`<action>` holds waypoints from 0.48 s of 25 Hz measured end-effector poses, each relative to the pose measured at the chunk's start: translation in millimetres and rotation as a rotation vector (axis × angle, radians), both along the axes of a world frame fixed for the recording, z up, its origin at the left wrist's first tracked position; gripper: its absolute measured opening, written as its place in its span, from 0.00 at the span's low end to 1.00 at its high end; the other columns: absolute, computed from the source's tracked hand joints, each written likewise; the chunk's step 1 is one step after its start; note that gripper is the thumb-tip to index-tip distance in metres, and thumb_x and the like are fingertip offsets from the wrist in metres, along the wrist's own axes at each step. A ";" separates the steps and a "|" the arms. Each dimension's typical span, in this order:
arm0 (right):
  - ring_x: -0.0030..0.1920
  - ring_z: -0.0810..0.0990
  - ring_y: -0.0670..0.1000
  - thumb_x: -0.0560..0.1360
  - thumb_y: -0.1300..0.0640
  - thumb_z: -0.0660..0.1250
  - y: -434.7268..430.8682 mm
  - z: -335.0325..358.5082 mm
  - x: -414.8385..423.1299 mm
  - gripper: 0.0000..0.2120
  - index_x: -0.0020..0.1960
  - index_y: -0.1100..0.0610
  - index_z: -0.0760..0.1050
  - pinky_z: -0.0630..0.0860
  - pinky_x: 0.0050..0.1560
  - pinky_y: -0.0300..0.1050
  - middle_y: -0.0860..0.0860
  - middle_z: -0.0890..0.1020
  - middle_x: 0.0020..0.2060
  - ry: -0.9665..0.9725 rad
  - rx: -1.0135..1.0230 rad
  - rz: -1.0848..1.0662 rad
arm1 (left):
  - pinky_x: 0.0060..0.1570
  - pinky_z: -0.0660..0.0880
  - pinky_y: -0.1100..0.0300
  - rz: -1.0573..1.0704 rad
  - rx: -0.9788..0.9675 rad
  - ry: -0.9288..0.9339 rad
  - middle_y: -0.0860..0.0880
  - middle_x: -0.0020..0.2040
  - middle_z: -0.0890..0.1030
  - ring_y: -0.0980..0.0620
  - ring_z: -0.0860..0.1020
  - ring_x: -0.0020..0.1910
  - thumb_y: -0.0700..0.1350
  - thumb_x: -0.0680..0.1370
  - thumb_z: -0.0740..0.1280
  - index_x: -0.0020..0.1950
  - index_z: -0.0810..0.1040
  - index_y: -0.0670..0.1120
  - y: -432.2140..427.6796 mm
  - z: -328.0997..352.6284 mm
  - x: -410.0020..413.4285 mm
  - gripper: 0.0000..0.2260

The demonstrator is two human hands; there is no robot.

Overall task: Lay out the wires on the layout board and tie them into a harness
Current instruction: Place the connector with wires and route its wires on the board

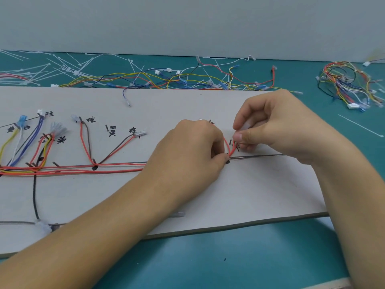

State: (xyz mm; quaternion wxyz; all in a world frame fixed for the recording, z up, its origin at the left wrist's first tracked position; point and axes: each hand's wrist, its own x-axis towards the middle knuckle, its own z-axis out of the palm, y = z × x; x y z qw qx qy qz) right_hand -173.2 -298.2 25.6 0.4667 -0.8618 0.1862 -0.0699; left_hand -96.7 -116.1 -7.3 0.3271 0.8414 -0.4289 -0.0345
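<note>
Hands (left [193,151], right [277,126]) on red wires [233,148]

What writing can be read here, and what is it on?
All handwritten on the layout board.
"蓝"
"棕"
"棕"
"黄"; character above it blurred
"黄"; character left of it covered by wires
"黄"
"白"
Marks behind the left hand and right hand, which pinch the red wires: hidden.
</note>
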 end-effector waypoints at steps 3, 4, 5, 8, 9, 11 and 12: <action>0.29 0.84 0.54 0.70 0.75 0.75 -3.0 0.1 0.8 0.10 0.42 0.62 0.81 0.81 0.33 0.44 0.60 0.85 0.32 -0.043 0.050 0.018 | 0.43 0.75 0.60 0.012 -0.050 0.037 0.58 0.42 0.80 0.64 0.75 0.38 0.50 0.74 0.75 0.46 0.84 0.54 -1.2 -2.8 2.9 0.03; 0.29 0.84 0.54 0.69 0.76 0.75 -3.6 0.5 0.7 0.10 0.42 0.63 0.81 0.81 0.34 0.45 0.59 0.84 0.31 -0.063 0.069 0.029 | 0.43 0.73 0.64 0.008 -0.055 0.053 0.57 0.44 0.80 0.65 0.74 0.38 0.49 0.73 0.75 0.49 0.84 0.54 -1.6 -4.0 4.2 0.06; 0.29 0.84 0.54 0.69 0.76 0.75 -4.0 0.9 0.5 0.10 0.42 0.63 0.80 0.82 0.34 0.46 0.58 0.84 0.31 -0.082 0.090 0.040 | 0.42 0.71 0.67 -0.002 -0.057 0.067 0.57 0.45 0.80 0.65 0.73 0.37 0.49 0.73 0.76 0.51 0.84 0.54 -2.3 -5.2 5.4 0.07; 0.30 0.83 0.55 0.69 0.76 0.74 -3.4 1.8 0.4 0.11 0.43 0.63 0.78 0.82 0.35 0.48 0.59 0.86 0.33 -0.098 0.128 0.074 | 0.37 0.69 0.70 -0.026 -0.073 0.104 0.57 0.43 0.82 0.66 0.74 0.34 0.50 0.74 0.75 0.49 0.85 0.54 -5.0 -5.0 5.2 0.05; 0.30 0.83 0.56 0.69 0.76 0.74 -2.3 1.1 0.8 0.12 0.43 0.63 0.77 0.82 0.35 0.49 0.60 0.86 0.34 -0.094 0.131 0.084 | 0.36 0.70 0.65 -0.025 -0.082 0.117 0.57 0.40 0.83 0.65 0.74 0.32 0.52 0.75 0.73 0.46 0.85 0.54 -6.1 -4.8 4.5 0.03; 0.30 0.83 0.57 0.69 0.77 0.74 -0.6 -0.1 1.2 0.12 0.43 0.63 0.76 0.81 0.35 0.50 0.61 0.86 0.34 -0.094 0.136 0.096 | 0.33 0.67 0.62 -0.002 -0.098 0.135 0.59 0.33 0.80 0.63 0.73 0.28 0.53 0.76 0.71 0.40 0.84 0.53 -7.9 -5.2 3.8 0.07; 0.30 0.82 0.57 0.69 0.77 0.74 -0.4 -0.2 1.2 0.12 0.43 0.63 0.76 0.81 0.35 0.49 0.61 0.86 0.34 -0.101 0.142 0.095 | 0.32 0.65 0.62 0.010 -0.102 0.150 0.60 0.30 0.79 0.62 0.73 0.27 0.53 0.77 0.71 0.38 0.84 0.53 -8.5 -5.4 4.0 0.09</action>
